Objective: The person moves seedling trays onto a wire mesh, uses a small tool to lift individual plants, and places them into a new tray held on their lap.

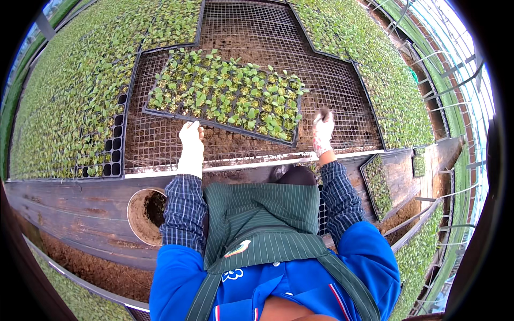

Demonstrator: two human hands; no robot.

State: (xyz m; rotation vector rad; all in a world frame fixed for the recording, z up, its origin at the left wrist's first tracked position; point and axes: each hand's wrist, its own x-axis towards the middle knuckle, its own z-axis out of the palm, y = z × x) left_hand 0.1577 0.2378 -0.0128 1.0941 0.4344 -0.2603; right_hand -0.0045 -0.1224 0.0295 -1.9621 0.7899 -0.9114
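Observation:
A black plastic seedling tray [225, 98] full of small green leafy seedlings lies slanted over the wire-mesh bench in front of me. My left hand [191, 138], in a pale glove, pinches the tray's near rim left of its middle. Just off the tray's right end is my right hand [323, 130], in a white glove with reddish marks. Its fingers are curled, and the fingertips look dark; whether this is soil on the glove or a small clump between them is unclear.
More seedling trays stand at left [80, 100] and right [385, 88] on the wire-mesh bench [257, 24]. Several cells at the left trays' near corner [116, 144] hold no plants. A bucket [138, 216] with dark residue stands by my left forearm. Another tray [377, 186] lies on the walkway at right.

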